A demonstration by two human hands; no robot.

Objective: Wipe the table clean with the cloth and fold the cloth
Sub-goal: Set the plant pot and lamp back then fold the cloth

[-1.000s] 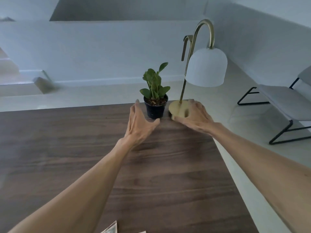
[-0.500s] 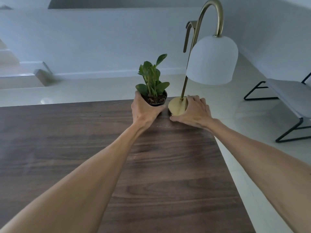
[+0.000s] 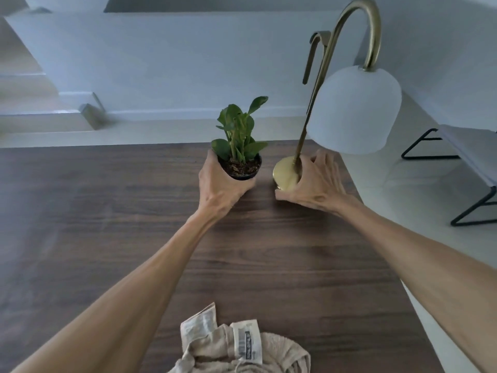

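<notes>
Fingers (image 3: 215,170) grip plant pot (image 3: 243,170) and lamp base (image 3: 285,173); cloth (image 3: 242,348) lies well nearer.

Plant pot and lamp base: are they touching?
Apart. The head view shows a strip of bare table between the plant pot and the lamp base.

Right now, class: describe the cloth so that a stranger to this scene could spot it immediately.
Start from the dark wooden table. Its far edge holds a potted plant and a brass lamp. The cloth lies crumpled alone at the near edge: beige, soft, with white care labels, and the only thing neither hand touches.
</notes>
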